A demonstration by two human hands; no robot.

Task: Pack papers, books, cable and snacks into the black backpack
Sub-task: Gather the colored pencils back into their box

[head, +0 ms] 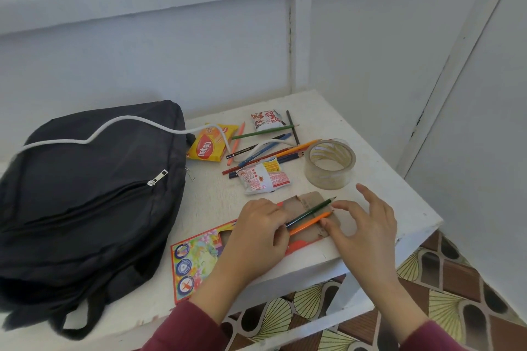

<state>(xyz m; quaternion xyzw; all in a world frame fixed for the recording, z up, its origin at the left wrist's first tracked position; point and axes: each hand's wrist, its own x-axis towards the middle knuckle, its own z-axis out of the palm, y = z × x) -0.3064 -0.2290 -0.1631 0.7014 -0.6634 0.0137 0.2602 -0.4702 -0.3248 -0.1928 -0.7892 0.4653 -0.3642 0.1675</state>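
Black backpack (pixel 85 202) lies zipped on the left of the white worktop (pixel 379 188), with a white cable (pixel 128 120) draped over it and reaching a yellow snack packet (pixel 206 145) beside it. Loose pencils (pixel 265 148), two small packets (pixel 262 177) and a tape roll (pixel 330 164) lie further right. At the front edge, the left hand (pixel 256 231) grips two pencils (pixel 313 210) over a pencil box (pixel 196 259). The right hand (pixel 365 225) is spread, thumb touching the orange pencil's tip end.
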